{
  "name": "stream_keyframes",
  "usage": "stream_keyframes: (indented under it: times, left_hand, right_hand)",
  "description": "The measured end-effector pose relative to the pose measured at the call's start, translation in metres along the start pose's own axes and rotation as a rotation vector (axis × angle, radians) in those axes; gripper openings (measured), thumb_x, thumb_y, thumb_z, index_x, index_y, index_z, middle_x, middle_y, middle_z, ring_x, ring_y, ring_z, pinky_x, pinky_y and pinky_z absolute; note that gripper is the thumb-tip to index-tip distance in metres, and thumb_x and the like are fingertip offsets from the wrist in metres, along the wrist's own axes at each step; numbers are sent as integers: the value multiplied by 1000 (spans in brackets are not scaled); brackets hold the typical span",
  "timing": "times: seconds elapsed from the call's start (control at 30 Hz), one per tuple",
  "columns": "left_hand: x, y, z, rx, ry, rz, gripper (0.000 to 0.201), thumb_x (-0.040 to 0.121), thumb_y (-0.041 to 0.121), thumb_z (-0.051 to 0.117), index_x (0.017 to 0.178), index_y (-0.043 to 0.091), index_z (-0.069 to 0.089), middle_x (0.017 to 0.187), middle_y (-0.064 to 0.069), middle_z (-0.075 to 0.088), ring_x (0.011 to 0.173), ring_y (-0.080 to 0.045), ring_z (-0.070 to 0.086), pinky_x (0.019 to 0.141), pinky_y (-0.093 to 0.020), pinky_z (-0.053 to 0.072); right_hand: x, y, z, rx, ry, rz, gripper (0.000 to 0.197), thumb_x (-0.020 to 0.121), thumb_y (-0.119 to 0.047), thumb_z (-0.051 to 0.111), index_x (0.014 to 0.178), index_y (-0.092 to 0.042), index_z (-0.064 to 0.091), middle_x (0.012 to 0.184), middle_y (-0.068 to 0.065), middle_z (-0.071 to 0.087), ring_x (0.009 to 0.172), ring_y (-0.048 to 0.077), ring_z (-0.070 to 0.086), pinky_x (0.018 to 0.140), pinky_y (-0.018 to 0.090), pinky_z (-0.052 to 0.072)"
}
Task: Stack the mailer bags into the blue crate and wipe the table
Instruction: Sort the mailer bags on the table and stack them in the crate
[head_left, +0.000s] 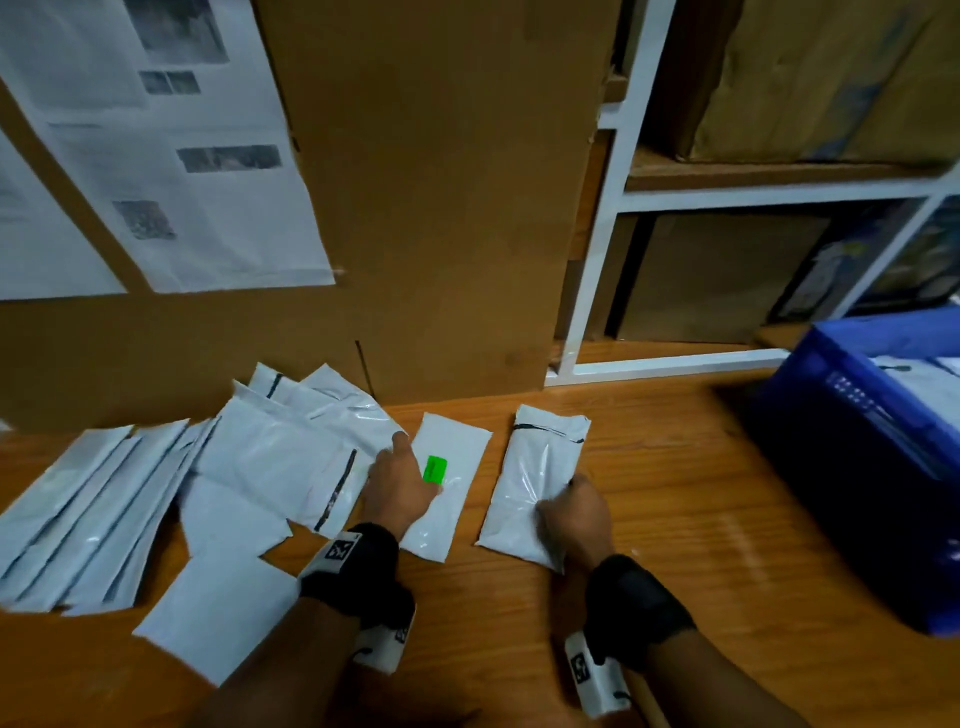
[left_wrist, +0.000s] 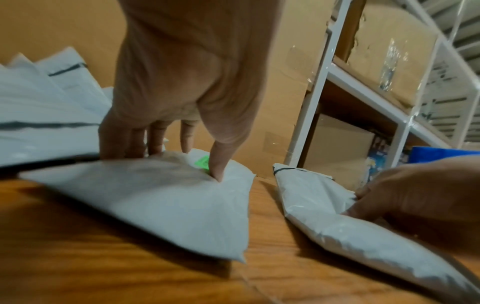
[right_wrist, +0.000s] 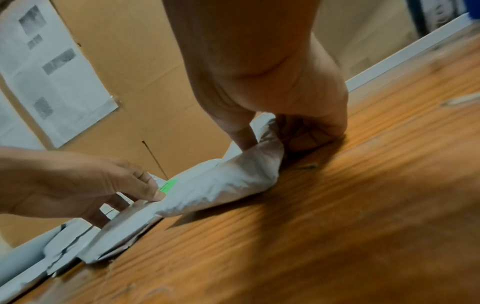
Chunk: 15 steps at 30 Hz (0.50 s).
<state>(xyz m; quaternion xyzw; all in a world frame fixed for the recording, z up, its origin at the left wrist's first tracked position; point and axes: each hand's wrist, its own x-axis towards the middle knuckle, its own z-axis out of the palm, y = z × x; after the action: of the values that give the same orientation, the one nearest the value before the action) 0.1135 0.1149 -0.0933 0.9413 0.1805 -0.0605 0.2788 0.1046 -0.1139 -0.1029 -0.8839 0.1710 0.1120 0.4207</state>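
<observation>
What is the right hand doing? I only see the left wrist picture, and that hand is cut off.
Observer: The right hand grips a mailer bag by its edge, thumb on top, fingers curled under.
Operator: Is anything in the blue box yet?
Observer: Yes, the blue crate already holds at least one white bag.
Operator: And the left hand?
Observer: The right wrist view shows the left hand with a finger tucked under the green-sticker bag.
</observation>
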Motion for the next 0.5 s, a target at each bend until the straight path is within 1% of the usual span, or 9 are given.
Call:
stream_keyframes:
  times: [0.07, 0.13, 0.2, 0.27, 0.3, 0.37, 0.43, 0.47, 0.5]
  left_hand:
    - [1, -5, 0, -157, -62, 46, 97, 73, 18, 85, 149, 19, 23, 136, -15, 51, 119, -34, 53, 96, -42, 45]
    - [-2, -1, -4, -389, -172, 58, 105, 77, 6, 80, 155, 26, 12, 142, -8, 48, 116, -23, 52, 93, -33, 43]
    - [-9, 8, -8, -607, -215, 65, 95, 85, 3, 72, 155, 29, 14, 147, -3, 44, 113, -16, 51, 88, -27, 47]
    - [-22, 23, -12, -707, -194, 98, 77, 94, 10, 63, 155, 31, 21, 146, 5, 40, 109, -9, 52, 78, -16, 49]
    - [-29, 31, -14, -713, -182, 137, 71, 97, 13, 59, 154, 33, 23, 147, 9, 38, 113, -6, 51, 80, -14, 49]
    - [-45, 48, -14, -718, -160, 245, 66, 98, 17, 56, 152, 39, 26, 154, 13, 30, 130, -2, 43, 94, -20, 47]
    - [-62, 68, -12, -758, -149, 358, 67, 96, 16, 59, 149, 43, 28, 150, 19, 32, 122, 10, 45, 84, -13, 50]
    - [-70, 78, -10, -793, -151, 400, 68, 94, 15, 61, 146, 47, 31, 148, 20, 35, 120, 8, 48, 82, -14, 53]
    - [-79, 90, -7, -822, -157, 433, 69, 92, 16, 64, 141, 54, 34, 148, 20, 38, 123, -1, 51, 85, -23, 56]
  right_hand:
    - [-14, -1, -5, 81, 42, 16, 18, 80, -11, 62, 93, -18, 52, 84, -3, 60, 79, 19, 59, 68, 32, 47]
    - [-23, 5, -11, 188, 112, 22, 17, 81, -7, 58, 88, -20, 51, 82, -2, 61, 77, 20, 60, 71, 40, 53]
    - [-31, 10, -20, 279, 164, 31, 17, 86, -4, 56, 94, -19, 53, 92, 2, 63, 80, 17, 59, 76, 38, 53]
    - [-38, 15, -33, 341, 201, 11, 22, 91, -5, 56, 108, -18, 50, 101, 2, 61, 81, 9, 57, 69, 26, 48]
    - [-43, 16, -41, 363, 221, -4, 27, 93, -6, 56, 115, -19, 47, 102, -1, 59, 81, 4, 55, 66, 23, 47]
    - [-51, 20, -61, 379, 256, -39, 38, 95, -12, 57, 127, -23, 41, 105, -8, 56, 84, 4, 57, 67, 24, 52]
    - [-62, 25, -86, 383, 293, -107, 41, 96, -16, 57, 130, -29, 37, 110, -11, 54, 87, 5, 60, 67, 26, 56]
    - [-68, 27, -99, 382, 318, -155, 41, 96, -17, 57, 128, -32, 36, 112, -12, 53, 88, 4, 61, 68, 25, 56]
    - [-74, 31, -114, 387, 343, -203, 42, 96, -18, 58, 127, -35, 35, 115, -13, 52, 91, 4, 60, 70, 25, 55]
